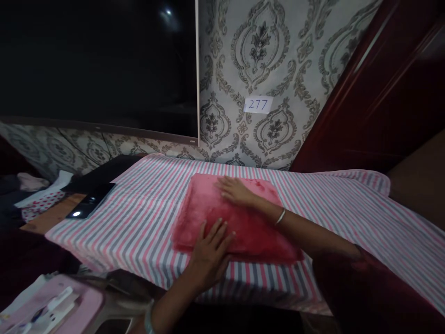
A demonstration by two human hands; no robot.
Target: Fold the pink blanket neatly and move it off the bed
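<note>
left hand (pixel 210 253): flat, open, on red cloth (pixel 239 222) at 7 o'clock | right hand (pixel 236 190): flat, open, at 12 o'clock | striped table (pixel 146 218)

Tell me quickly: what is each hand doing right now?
Left hand: open, fingers spread flat on the red cloth's near edge.
Right hand: open, palm flat on its far part.

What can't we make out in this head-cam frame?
- What the striped cloth covers: hidden by the cloth itself.
- Cushion surface under the left hand and right hand: hidden by the palms.
- Items on the pink tray: cut off by the bottom-left edge, and blurred.
- Dark screen: too dark to show anything, cut off at the top.
- Left side clutter: dim and small.
</note>
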